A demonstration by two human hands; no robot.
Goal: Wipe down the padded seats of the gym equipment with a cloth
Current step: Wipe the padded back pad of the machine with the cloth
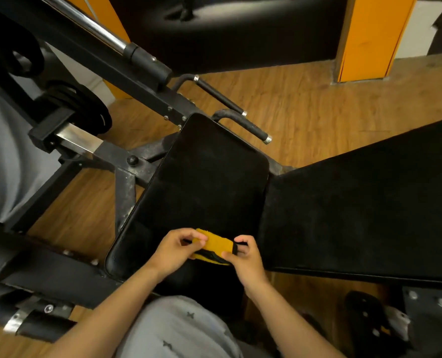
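Observation:
A small yellow cloth [217, 244] with a black edge is folded between both hands, just above the near end of the black padded seat [204, 177]. My left hand [174, 250] pinches its left side with thumb and fingertips. My right hand [244, 255] pinches its right side. A second, wider black pad [364, 208], the backrest, spreads out to the right of the seat.
A black steel frame with a chrome bar [98, 34] and weight plates [85, 104] crosses the upper left. Two black handles [240, 120] stick out beyond the seat's far end. Wooden floor [305, 99] lies around, with orange pillars [369, 37] at the back.

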